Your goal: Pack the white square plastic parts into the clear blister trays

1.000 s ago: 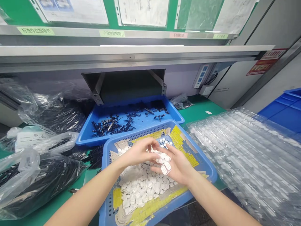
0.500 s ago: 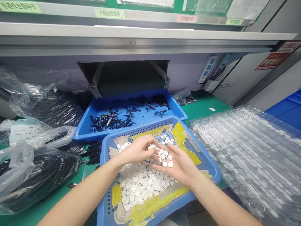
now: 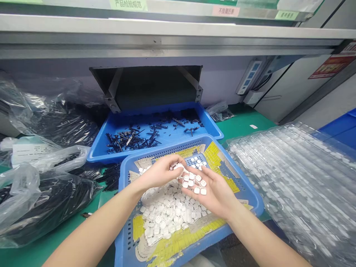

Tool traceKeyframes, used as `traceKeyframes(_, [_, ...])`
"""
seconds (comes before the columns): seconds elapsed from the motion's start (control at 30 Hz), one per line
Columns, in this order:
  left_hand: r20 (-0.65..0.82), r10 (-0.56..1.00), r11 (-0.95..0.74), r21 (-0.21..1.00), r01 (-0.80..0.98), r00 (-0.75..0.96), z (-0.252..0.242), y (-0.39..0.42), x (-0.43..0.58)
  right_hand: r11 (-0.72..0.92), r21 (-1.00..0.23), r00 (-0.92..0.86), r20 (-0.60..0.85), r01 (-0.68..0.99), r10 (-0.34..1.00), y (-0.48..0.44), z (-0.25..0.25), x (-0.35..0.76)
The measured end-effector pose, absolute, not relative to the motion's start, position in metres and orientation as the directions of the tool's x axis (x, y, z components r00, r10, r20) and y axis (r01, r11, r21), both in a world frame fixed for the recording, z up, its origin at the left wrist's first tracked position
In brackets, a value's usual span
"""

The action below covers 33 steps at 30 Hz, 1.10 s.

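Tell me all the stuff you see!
basket: one, blue, front middle
white pieces: many, white, mostly in basket
tray: one, blue, behind basket
black pieces: many, black, mostly in tray
plastic bags: several, clear, mostly left
paper: one, pale, on left bag
clear packaging: count unclear, see-through, right
bin: one, blue, far right
table: one, green, underneath
scrap: one, white, table's back right
shelf: one, whitish, above
labels: four, green or pink, top
opening: one, dark, back wall
power strip: one, white and blue, right
sign: one, red, upper right
arms: two, bare, from below
left grip: one, bare, over basket
right grip: one, bare, over basket
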<state>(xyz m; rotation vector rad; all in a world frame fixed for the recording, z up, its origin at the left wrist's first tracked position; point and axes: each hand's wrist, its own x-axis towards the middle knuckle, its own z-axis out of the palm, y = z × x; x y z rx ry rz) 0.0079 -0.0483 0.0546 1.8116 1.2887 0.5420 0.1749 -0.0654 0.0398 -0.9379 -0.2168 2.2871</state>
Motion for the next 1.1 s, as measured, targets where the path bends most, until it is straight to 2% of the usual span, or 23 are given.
traceKeyframes(0.13, [-0.172,0.922,-0.027,0.864,0.502,0.347,0.053,-0.048,0.007,-0.764,-0.399,-0.507,-0.579,-0.507,0.639,-0.066,0.041,0.175])
traceKeyframes(0.4, [-0.284,0.874,0.135,0.922,0.363,0.395,0.048,-0.046,0.002,-0.68,-0.481,-0.35,-0.607,-0.554,0.714,-0.065,0.041,0.17])
traceKeyframes(0.6, [-0.264,0.865,0.125,0.937,0.326,0.428,0.048,-0.045,0.002,-0.62,-0.572,-0.344,-0.522,-0.538,0.78,-0.067,0.039,0.169])
traceKeyframes(0.73, [-0.237,0.873,0.094,0.939,0.331,0.426,0.048,-0.048,0.009,-0.627,-0.581,-0.385,-0.497,-0.518,0.778,-0.068,0.035,0.169])
traceKeyframes(0.87, [-0.249,0.873,0.105,0.935,0.338,0.42,0.046,-0.051,0.018,-0.644,-0.561,-0.37,-0.532,-0.52,0.762,-0.067,0.032,0.168])
traceKeyframes(0.93, [-0.257,0.86,0.155,0.954,0.255,0.44,0.045,-0.051,0.021,-0.662,-0.535,-0.379,-0.549,-0.525,0.745,-0.066,0.03,0.168])
traceKeyframes(1.0, [-0.249,0.847,0.24,0.967,0.081,0.469,0.044,-0.051,0.022,-0.675,-0.51,-0.395,-0.556,-0.534,0.732,-0.066,0.028,0.169])
traceKeyframes(1.1, [-0.281,0.817,0.399,0.906,-0.141,0.504,0.045,-0.05,0.02,-0.654,-0.509,-0.356,-0.565,-0.56,0.744,-0.064,0.027,0.171])
